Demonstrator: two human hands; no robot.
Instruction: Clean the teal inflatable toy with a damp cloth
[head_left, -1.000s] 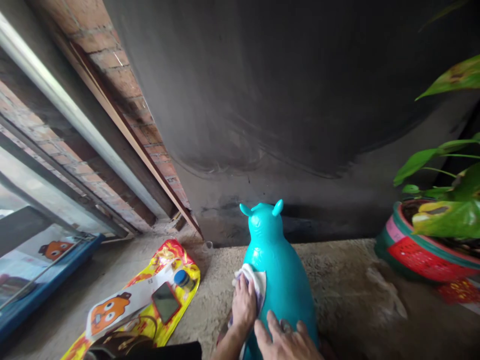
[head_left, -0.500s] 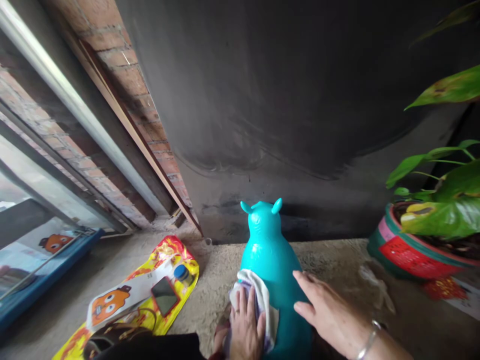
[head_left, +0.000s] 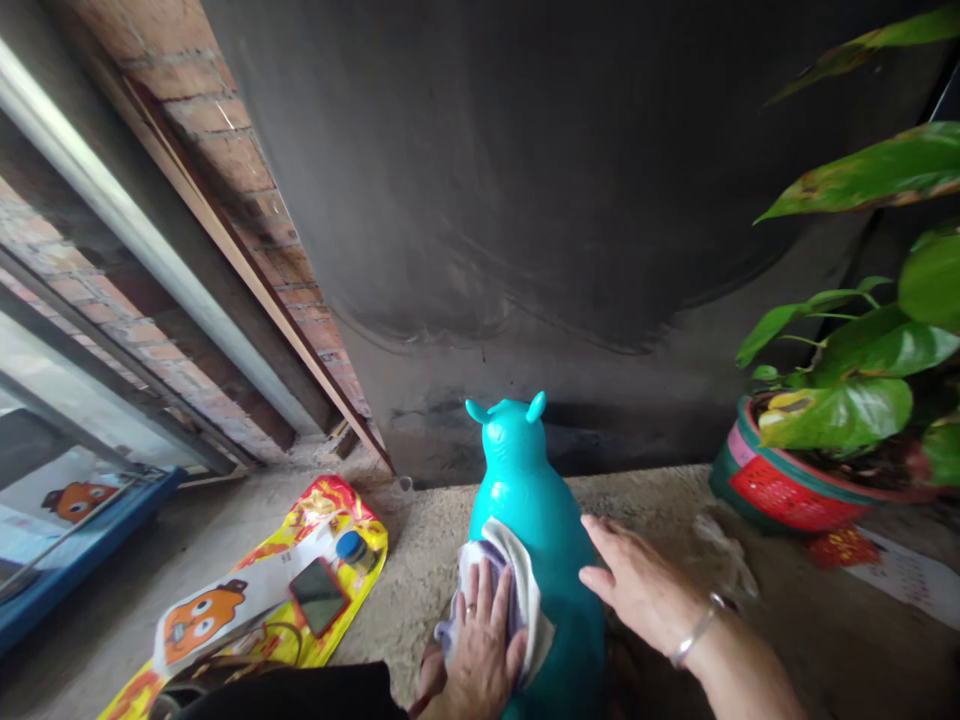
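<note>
A turquoise inflatable animal toy (head_left: 517, 490) with two small ears stands upright, facing the dark panel. My left hand (head_left: 484, 640), a ring on one finger, lies flat with fingers stretched over a white and purple cloth (head_left: 525, 600). It presses the cloth against the toy's left side. At the toy's right side is my right hand (head_left: 637, 580), fingers extended and thumb apart, a silver bracelet on the wrist. Its fingertips are at the toy's edge; whether they touch it I cannot tell. The toy's lower part runs out of view.
On the left floor, a yellow and red plastic bag (head_left: 341, 495) lies under a phone (head_left: 319, 595), a blue-capped jar (head_left: 352, 548) and an orange cartoon cutout (head_left: 201, 620). A potted plant (head_left: 795, 495) stands right. The dark panel (head_left: 525, 200) closes off the back; a blue-edged tray (head_left: 90, 560) sits far left.
The whole view has shifted slightly, with the toy and floor items now further left and more of the plant showing. The left hand and cloth sit slightly higher on the toy.
</note>
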